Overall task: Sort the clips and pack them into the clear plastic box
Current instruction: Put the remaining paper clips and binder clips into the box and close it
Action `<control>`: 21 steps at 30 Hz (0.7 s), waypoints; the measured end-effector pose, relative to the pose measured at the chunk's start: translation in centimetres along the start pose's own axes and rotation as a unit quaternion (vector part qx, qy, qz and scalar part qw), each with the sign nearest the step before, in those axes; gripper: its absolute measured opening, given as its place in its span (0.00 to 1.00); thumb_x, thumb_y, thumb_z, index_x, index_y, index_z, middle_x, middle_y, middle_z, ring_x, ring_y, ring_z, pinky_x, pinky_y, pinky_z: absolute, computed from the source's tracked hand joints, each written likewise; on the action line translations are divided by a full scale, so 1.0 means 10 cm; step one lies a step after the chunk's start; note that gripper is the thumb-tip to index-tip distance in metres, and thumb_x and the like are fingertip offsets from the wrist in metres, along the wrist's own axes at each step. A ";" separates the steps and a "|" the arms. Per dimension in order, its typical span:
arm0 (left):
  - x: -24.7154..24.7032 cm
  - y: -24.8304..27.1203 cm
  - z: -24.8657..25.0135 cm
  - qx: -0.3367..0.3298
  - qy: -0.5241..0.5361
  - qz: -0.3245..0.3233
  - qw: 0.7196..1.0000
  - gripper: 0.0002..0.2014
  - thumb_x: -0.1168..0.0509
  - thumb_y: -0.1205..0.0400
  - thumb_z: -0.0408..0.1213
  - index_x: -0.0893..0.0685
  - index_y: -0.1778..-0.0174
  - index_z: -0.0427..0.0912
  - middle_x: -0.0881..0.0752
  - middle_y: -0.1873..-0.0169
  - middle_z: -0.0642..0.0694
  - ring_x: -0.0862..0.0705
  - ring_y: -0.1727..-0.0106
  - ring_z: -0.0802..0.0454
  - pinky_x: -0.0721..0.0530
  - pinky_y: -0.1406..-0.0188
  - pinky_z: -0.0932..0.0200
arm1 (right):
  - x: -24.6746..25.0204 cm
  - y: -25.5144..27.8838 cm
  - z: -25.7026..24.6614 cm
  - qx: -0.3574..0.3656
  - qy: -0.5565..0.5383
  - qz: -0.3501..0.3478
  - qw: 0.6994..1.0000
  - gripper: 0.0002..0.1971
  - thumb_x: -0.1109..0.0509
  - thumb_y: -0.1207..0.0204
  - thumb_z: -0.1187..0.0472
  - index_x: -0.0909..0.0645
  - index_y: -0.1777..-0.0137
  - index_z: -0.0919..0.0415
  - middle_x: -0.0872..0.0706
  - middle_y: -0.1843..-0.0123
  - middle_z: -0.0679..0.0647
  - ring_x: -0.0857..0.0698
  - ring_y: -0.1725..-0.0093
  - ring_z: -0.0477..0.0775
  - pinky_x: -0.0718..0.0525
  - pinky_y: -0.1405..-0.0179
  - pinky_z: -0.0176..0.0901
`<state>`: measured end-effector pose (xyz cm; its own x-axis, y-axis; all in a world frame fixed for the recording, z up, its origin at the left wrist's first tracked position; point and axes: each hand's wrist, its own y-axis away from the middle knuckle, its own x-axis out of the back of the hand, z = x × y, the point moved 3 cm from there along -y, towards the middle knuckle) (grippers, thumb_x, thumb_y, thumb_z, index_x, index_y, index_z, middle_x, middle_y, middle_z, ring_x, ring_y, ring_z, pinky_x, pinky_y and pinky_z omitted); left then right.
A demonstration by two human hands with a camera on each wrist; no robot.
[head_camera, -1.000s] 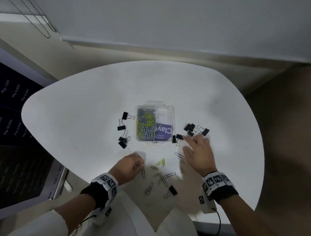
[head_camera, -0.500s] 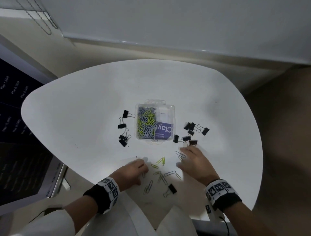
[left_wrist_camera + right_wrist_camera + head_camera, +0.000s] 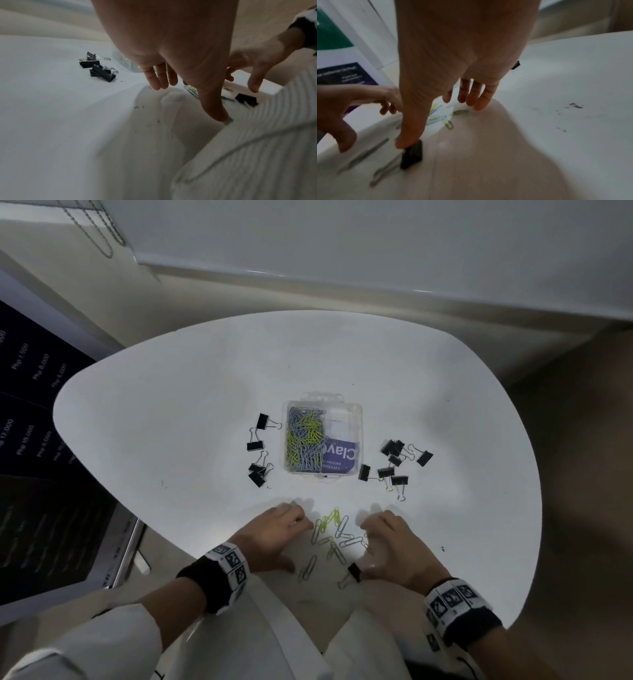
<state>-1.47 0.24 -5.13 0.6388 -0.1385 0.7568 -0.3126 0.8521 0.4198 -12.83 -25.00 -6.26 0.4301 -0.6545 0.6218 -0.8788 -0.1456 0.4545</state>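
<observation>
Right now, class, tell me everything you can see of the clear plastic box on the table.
The clear plastic box is small, rectangular and see-through, lying flat near the middle of the white table. One side holds a heap of grey and yellow-green paper clips; the other shows a purple printed label. A tab sticks out at its far edge. Whether a lid is on cannot be told. Neither hand touches it.

Binder clips point(image 3: 259, 451) flank the box point(image 3: 323, 441) left and right.
</observation>
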 end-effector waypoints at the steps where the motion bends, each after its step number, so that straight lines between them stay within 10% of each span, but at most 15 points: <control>1: -0.03 0.04 -0.02 0.002 -0.005 -0.006 1.000 0.41 0.23 0.38 0.59 0.29 0.32 0.49 0.28 0.38 0.48 0.29 0.41 0.50 0.28 0.40 0.56 | -0.03 0.03 -0.01 -0.004 0.011 -0.019 1.000 0.42 0.18 0.48 0.33 0.27 0.32 0.41 0.30 0.39 0.37 0.30 0.40 0.43 0.21 0.45 0.38; 12: -0.09 -0.11 0.25 -0.030 -0.028 0.052 0.998 0.25 0.29 0.28 0.55 0.25 0.39 0.47 0.24 0.44 0.46 0.26 0.45 0.47 0.23 0.44 0.50 | -0.39 -0.09 -0.24 0.053 0.065 -0.002 0.997 0.14 0.28 0.28 0.48 0.21 0.43 0.46 0.25 0.45 0.45 0.22 0.46 0.49 0.19 0.53 0.41; 21: -0.27 -0.19 0.37 0.021 -0.125 0.051 0.991 0.35 0.35 0.33 0.66 0.25 0.39 0.43 0.23 0.44 0.41 0.24 0.48 0.42 0.23 0.49 0.50 | -0.19 -0.14 -0.31 0.048 -0.089 0.089 0.991 0.05 0.26 0.23 0.58 0.20 0.57 0.49 0.20 0.57 0.42 0.19 0.58 0.42 0.21 0.58 0.36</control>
<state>-5.19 -2.92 -6.14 0.4096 -0.1788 0.8946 -0.3986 0.8470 0.3518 -11.77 -21.24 -6.16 0.2314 -0.7953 0.5604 -0.9566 -0.0812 0.2797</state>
